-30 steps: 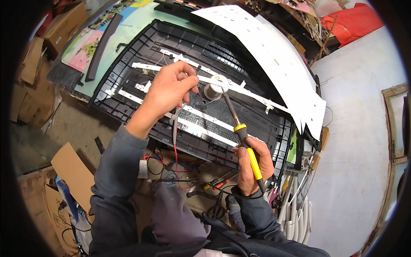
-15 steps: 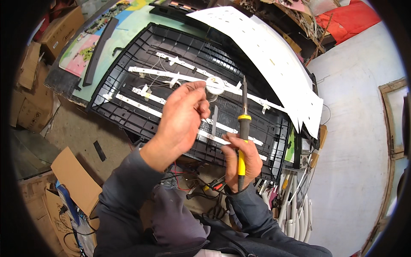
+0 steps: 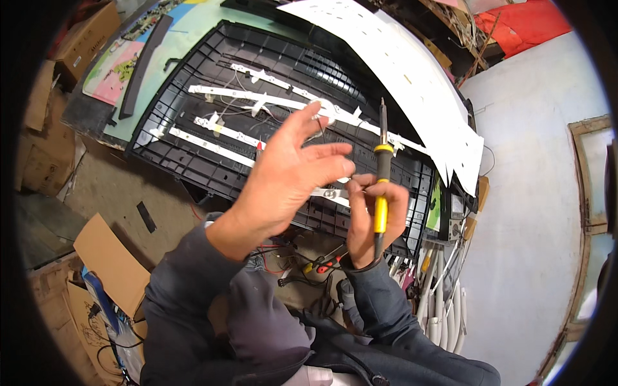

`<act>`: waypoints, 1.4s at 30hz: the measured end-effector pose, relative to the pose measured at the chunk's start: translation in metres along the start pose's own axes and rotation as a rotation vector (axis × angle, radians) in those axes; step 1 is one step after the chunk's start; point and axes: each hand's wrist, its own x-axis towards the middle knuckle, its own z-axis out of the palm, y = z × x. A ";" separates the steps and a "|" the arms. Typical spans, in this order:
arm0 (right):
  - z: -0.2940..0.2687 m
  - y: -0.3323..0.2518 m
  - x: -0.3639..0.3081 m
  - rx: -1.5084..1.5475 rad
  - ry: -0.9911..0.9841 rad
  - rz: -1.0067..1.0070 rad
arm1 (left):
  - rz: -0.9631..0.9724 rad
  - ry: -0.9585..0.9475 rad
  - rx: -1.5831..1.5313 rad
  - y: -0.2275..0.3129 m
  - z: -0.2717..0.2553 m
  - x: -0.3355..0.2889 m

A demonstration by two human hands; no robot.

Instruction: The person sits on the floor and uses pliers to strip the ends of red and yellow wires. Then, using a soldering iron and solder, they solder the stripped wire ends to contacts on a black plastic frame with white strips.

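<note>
A soldering iron [image 3: 383, 154] with a yellow and black handle stands tip up in my right hand [image 3: 378, 215]. The fingers are wrapped round its handle, while thumb and forefinger pinch near my left hand; whether they hold something small, I cannot make out. My left hand [image 3: 283, 174] hovers just to the left with its fingers apart, thumb close to the right fingertips. Both hands are above a black TV back shell [image 3: 161, 138], which carries several white LED strips [image 3: 209, 146] with thin wires. A round white reel [image 3: 328, 106] is partly hidden behind the left fingers.
A large white sheet [image 3: 386, 58] leans over the shell's far right. Cardboard boxes [image 3: 87, 42] stand at the left, with an open carton [image 3: 109, 257] at the lower left. Screwdrivers [image 3: 328, 264] and cables lie below the shell. White tubes [image 3: 444, 302] stand near the wall.
My left hand has opened from a pinch and moved right toward the right hand. The right hand with the soldering iron has risen slightly and shifted right.
</note>
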 end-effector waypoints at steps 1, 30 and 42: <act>-0.001 -0.005 0.003 0.142 0.021 0.137 | 0.015 -0.003 0.047 0.006 -0.005 0.001; -0.002 -0.009 0.015 0.265 0.061 0.170 | -0.248 -0.022 0.243 -0.011 -0.040 -0.008; -0.011 0.002 0.009 0.211 0.002 0.077 | -0.219 0.018 0.246 -0.014 -0.052 -0.004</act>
